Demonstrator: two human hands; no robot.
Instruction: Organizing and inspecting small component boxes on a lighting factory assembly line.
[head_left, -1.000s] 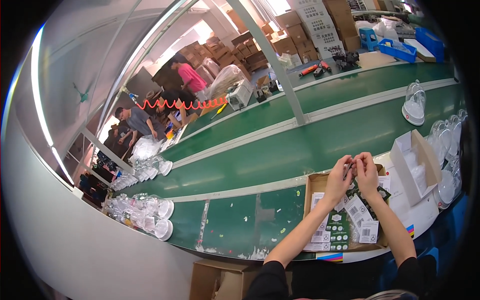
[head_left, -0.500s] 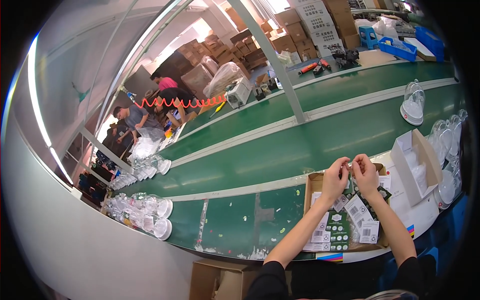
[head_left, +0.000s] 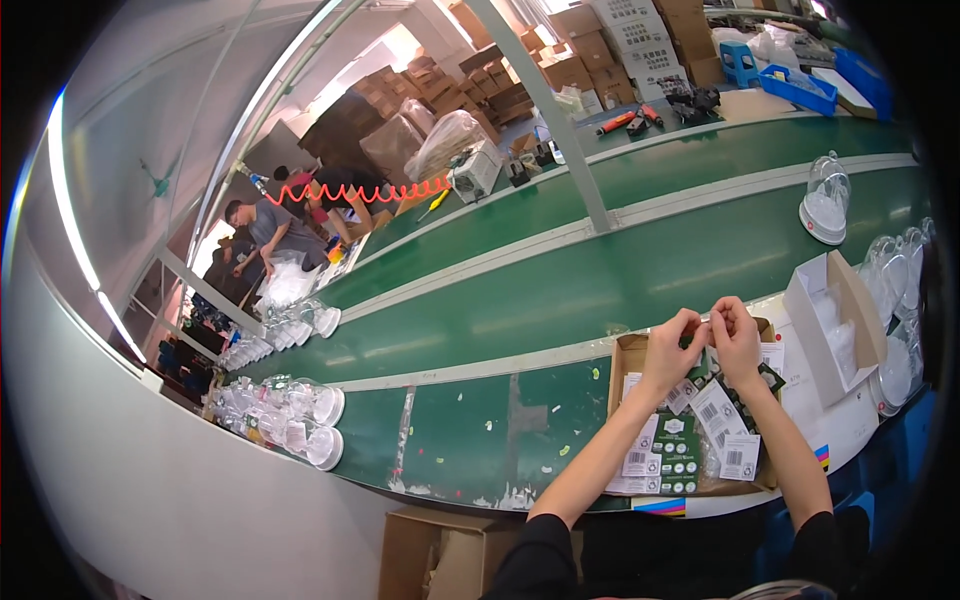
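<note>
Saw flat dark-green printed cards (head_left: pixel 678 447) and white rectangular barcoded cards (head_left: pixel 738 457) overlapping at odd angles inside a shallow brown cardboard tray (head_left: pixel 628 353). Above its far side, saw the bare left hand (head_left: pixel 673 352), then the bare right hand (head_left: pixel 736 342), close together, fingers curled to a pinch; could not tell pinch empty from full.

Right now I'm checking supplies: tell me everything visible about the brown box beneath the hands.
The shallow, open-topped brown box looks like cardboard. It lies flat, at least partly on a white sheet. Inside are white barcoded cards and dark green printed cards, overlapping untidily. The left hand and right hand appear over its far side; whether they touch it is unclear.
</note>
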